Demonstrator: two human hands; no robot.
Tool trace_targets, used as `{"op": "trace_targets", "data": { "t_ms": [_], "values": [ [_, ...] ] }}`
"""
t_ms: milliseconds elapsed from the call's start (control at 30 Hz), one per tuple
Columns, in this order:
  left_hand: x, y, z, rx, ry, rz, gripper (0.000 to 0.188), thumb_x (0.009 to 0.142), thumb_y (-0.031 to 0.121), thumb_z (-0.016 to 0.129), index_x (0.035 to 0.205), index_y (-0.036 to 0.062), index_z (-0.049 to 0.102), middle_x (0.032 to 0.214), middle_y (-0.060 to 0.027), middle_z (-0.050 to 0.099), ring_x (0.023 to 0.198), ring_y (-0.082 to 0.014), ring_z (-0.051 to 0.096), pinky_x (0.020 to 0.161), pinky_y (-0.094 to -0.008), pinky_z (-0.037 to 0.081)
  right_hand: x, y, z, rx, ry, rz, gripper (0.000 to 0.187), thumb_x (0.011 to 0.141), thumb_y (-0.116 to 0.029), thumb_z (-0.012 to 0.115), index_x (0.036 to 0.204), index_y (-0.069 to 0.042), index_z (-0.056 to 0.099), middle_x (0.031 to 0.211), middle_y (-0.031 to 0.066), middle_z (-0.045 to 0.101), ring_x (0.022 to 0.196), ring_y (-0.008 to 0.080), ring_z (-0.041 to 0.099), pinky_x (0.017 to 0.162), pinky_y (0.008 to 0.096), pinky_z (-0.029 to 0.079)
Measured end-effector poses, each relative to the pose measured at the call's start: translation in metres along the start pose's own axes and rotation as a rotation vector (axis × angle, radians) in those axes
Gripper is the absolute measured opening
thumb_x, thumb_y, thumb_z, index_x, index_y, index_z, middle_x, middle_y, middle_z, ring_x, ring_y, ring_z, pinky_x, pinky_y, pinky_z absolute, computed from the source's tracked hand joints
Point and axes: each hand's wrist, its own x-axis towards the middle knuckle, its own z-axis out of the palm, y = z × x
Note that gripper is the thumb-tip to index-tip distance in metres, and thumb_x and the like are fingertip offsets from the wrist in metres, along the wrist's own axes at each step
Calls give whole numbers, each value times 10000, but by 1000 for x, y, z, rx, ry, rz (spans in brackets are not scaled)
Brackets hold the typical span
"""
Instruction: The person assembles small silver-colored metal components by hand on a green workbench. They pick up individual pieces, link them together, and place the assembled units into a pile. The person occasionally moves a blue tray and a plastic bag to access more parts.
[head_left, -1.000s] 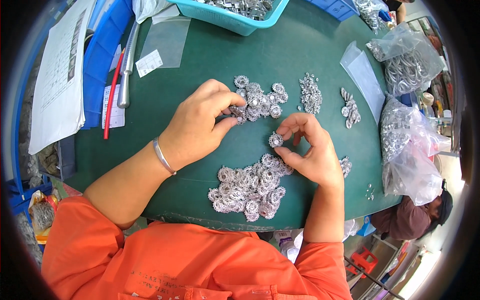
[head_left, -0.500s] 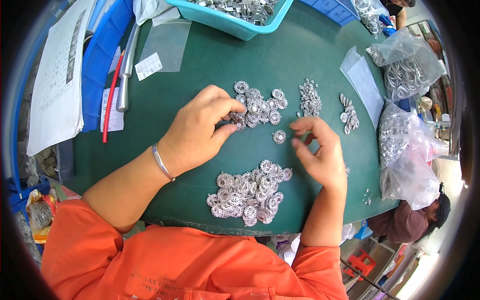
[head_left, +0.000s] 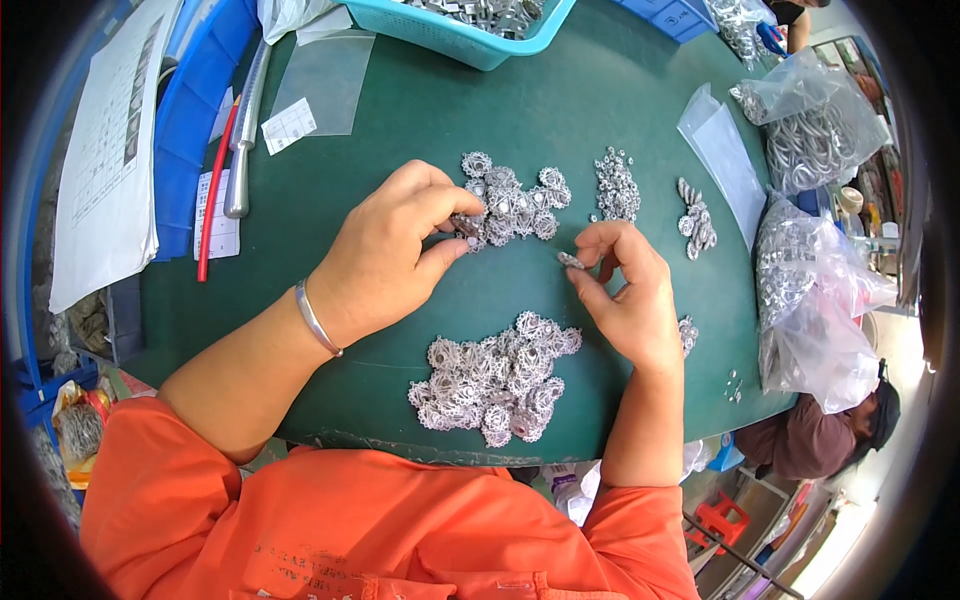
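My right hand [head_left: 630,290] pinches a small round filigree metal piece [head_left: 570,261] between thumb and fingertips, edge-on above the green table. My left hand [head_left: 385,250] has thumb and forefinger closed on a small dark-toned metal piece [head_left: 464,227], partly hidden by the fingers, at the left edge of a loose cluster of lacy silver metal pieces [head_left: 515,210]. Nearer to me lies a larger heap of similar lacy pieces [head_left: 495,380]. Beyond my right hand is a pile of tiny silver ring-like parts [head_left: 617,185].
Elongated silver pieces [head_left: 697,220] lie at the right, past them clear plastic sheets [head_left: 720,150] and bags of metal parts [head_left: 815,290]. A turquoise basket [head_left: 485,50] stands at the far edge. At left are a red pencil [head_left: 215,200], a metal rod [head_left: 240,170] and a blue bin [head_left: 200,130].
My right hand has closed on the single filigree piece that lay on the table and lifted it. My left hand stays at the cluster's left edge.
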Motion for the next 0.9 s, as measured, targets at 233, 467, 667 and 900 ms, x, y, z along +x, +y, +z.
{"op": "trace_targets", "data": {
  "t_ms": [233, 467, 667, 900],
  "values": [
    [-1, 0, -1, -2, 1, -6, 323, 778, -66, 709, 1071, 62, 661, 1044, -87, 565, 844, -177, 639, 758, -284, 532, -3, 2, -14, 36, 72, 29, 154, 797, 119, 621, 903, 9, 620, 868, 108, 625, 772, 207, 623, 697, 304, 512],
    [0, -1, 0, -13, -3, -4, 323, 780, -66, 707, 1075, 58, 660, 1042, -82, 564, 848, -172, 637, 764, -280, 533, -3, 0, -3, 85, 7, 38, 188, 776, 35, 717, 933, -11, 623, 890, 99, 641, 790, 209, 634, 691, 318, 502],
    [0, -2, 0, -17, 8, 10, 320, 780, -62, 709, 1074, 54, 659, 1039, -80, 565, 847, -168, 637, 765, -278, 530, -1, -7, -15, 331, -246, -2, 122, 738, 64, 707, 812, -17, 653, 856, 68, 639, 743, 166, 607, 643, 286, 485],
    [-1, -2, 0, -10, 8, 26, 321, 783, -55, 712, 1078, 57, 654, 1038, -77, 563, 832, -167, 642, 761, -278, 526, 13, -11, 17, 41, 83, -79, 154, 790, 16, 707, 936, -14, 667, 950, 102, 649, 794, 245, 628, 681, 314, 505]
  ]
}}
